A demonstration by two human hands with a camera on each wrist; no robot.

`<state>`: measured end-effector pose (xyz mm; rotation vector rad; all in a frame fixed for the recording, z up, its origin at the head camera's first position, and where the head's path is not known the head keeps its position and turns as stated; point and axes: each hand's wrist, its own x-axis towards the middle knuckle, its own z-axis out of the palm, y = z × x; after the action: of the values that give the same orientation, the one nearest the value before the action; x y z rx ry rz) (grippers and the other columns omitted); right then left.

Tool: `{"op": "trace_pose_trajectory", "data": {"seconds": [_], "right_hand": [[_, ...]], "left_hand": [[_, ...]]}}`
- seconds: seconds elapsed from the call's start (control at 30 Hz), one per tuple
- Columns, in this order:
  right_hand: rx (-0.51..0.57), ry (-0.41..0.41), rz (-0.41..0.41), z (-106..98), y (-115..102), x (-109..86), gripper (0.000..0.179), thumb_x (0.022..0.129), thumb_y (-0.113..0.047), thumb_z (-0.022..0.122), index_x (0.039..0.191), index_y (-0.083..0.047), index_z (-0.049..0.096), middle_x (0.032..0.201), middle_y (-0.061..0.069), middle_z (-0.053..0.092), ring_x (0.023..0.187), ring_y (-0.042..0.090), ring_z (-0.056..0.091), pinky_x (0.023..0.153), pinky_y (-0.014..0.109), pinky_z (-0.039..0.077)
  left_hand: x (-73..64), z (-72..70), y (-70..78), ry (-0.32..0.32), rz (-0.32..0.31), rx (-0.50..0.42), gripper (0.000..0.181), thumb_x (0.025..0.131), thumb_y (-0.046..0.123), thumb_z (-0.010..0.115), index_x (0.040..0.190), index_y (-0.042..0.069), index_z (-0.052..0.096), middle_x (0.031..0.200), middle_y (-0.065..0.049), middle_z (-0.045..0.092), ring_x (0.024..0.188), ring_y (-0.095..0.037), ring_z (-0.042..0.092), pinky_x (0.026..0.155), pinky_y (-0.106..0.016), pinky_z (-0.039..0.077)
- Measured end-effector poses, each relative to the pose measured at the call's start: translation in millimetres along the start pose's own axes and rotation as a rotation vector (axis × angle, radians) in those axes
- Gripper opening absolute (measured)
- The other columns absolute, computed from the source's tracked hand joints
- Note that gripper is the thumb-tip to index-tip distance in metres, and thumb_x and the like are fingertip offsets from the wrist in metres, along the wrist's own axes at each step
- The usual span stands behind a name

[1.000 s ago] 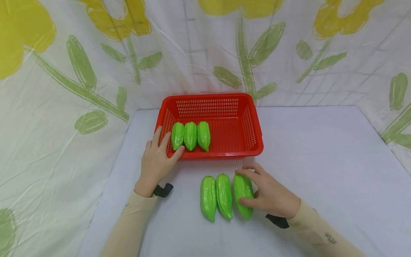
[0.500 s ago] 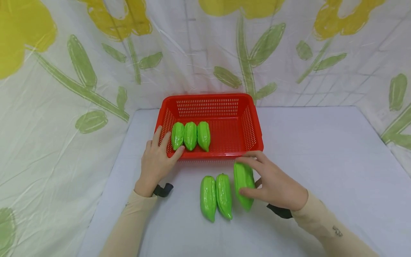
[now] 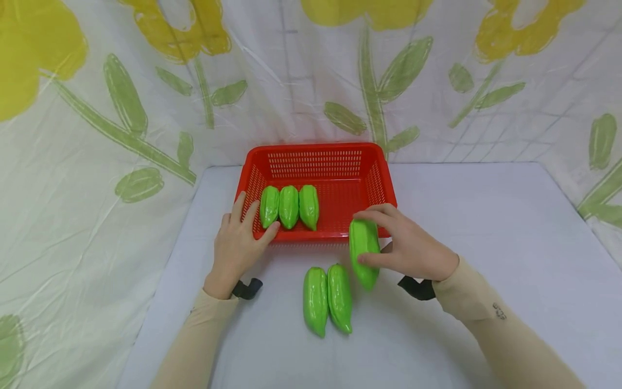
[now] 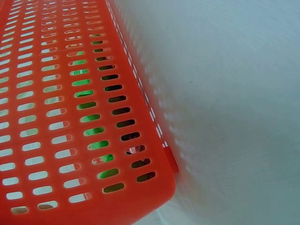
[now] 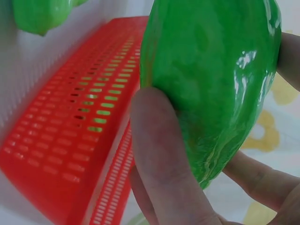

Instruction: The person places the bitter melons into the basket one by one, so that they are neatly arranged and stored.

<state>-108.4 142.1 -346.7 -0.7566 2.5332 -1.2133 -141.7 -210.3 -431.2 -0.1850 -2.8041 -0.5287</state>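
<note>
My right hand [image 3: 410, 246] holds a glossy green ridged fruit [image 3: 363, 251] with a pointed lower end, thumb on the near side and fingers at its top and far side. This fruit hangs above the table, overlapping the front right rim of a red plastic basket [image 3: 325, 235]. In the right wrist view the thumb [image 5: 161, 150] presses the fruit's green skin [image 5: 211, 70]. My left hand [image 3: 235, 248] rests spread on the basket's front left corner. Inside, 3 similar fruits [image 3: 289, 207] lie side by side at the left. Two more fruits [image 3: 316, 302] lie on the table in front.
A white-covered table [image 3: 486, 243] bears the basket near its back edge. Behind and at the sides hangs a pale sheet [image 3: 291, 81] printed with yellow flowers and green leaves. Slotted basket walls [image 4: 56, 93] fill much of the left wrist view.
My right hand has lifted the green fruit off the table and carried it forward to the basket's front right rim. The left hand and the basket have stayed put.
</note>
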Motion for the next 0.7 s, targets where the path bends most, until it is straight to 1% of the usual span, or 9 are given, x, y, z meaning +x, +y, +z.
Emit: {"op": "trace_pose_trajectory", "data": {"seconds": [0.07,0.13,0.27,0.33,0.4,0.5,0.57,0.7], "right_hand": [[-0.012,0.002,0.015,-3.5,0.2,4.5,0.068,0.088,-0.018,0.084,0.146,-0.004,0.053,0.140,0.014,0.049,0.121,0.028,0.055,0.079,0.030,0.063],[-0.053,0.010,0.028,-7.2,0.3,8.7,0.068,0.088,-0.020,0.084,0.147,-0.005,0.053,0.141,0.015,0.049,0.122,0.028,0.054,0.083,0.033,0.062],[-0.129,0.014,0.047,-14.8,0.5,17.9,0.069,0.088,-0.024,0.083,0.148,-0.008,0.053,0.141,0.016,0.050,0.120,0.029,0.055,0.087,0.043,0.060],[-0.145,0.007,0.053,-18.5,1.9,23.7,0.069,0.088,-0.025,0.082,0.149,-0.009,0.053,0.140,0.016,0.051,0.117,0.030,0.055,0.089,0.046,0.058],[-0.156,-0.001,0.062,-22.4,4.1,30.3,0.069,0.089,-0.026,0.082,0.149,-0.010,0.053,0.139,0.016,0.051,0.114,0.030,0.055,0.089,0.046,0.057],[-0.165,-0.013,0.079,-28.2,7.4,40.7,0.068,0.089,-0.027,0.082,0.149,-0.011,0.053,0.137,0.014,0.052,0.112,0.029,0.056,0.089,0.043,0.055],[-0.169,-0.021,0.094,-32.2,8.5,46.9,0.069,0.090,-0.030,0.081,0.150,-0.012,0.052,0.138,0.013,0.051,0.112,0.029,0.056,0.089,0.041,0.055],[-0.167,-0.037,0.118,-39.5,9.7,57.0,0.068,0.091,-0.034,0.079,0.150,-0.013,0.052,0.138,0.013,0.051,0.114,0.030,0.056,0.091,0.042,0.054]], "left_hand": [[-0.1,-0.3,0.3,-0.001,-0.001,-0.001,0.080,0.096,0.062,0.058,0.151,0.005,0.051,0.166,-0.021,0.033,0.111,-0.048,0.055,0.080,-0.059,0.057],[-0.1,-0.2,0.2,-0.003,-0.003,-0.002,0.080,0.096,0.062,0.058,0.152,0.005,0.051,0.167,-0.021,0.032,0.111,-0.048,0.055,0.080,-0.060,0.057],[0.0,0.5,-0.4,-0.012,-0.010,-0.003,0.080,0.096,0.063,0.057,0.152,0.006,0.050,0.167,-0.020,0.031,0.114,-0.048,0.055,0.082,-0.061,0.056],[0.1,1.0,-0.7,-0.012,-0.010,-0.003,0.080,0.096,0.063,0.057,0.152,0.006,0.050,0.167,-0.020,0.031,0.114,-0.048,0.055,0.083,-0.061,0.056],[0.0,1.1,-0.8,-0.012,-0.009,-0.003,0.080,0.096,0.063,0.058,0.152,0.006,0.050,0.167,-0.020,0.031,0.114,-0.049,0.055,0.083,-0.061,0.056],[-0.3,1.0,-0.8,-0.007,-0.005,-0.002,0.080,0.096,0.063,0.058,0.152,0.006,0.050,0.167,-0.021,0.032,0.114,-0.049,0.055,0.083,-0.061,0.056],[-0.5,1.0,-0.8,-0.005,-0.004,-0.001,0.080,0.096,0.062,0.058,0.152,0.006,0.050,0.167,-0.021,0.032,0.113,-0.049,0.055,0.083,-0.061,0.056],[-0.6,0.9,-0.4,-0.001,-0.004,-0.002,0.079,0.096,0.062,0.059,0.151,0.006,0.051,0.167,-0.021,0.032,0.112,-0.049,0.055,0.081,-0.061,0.056]]}}
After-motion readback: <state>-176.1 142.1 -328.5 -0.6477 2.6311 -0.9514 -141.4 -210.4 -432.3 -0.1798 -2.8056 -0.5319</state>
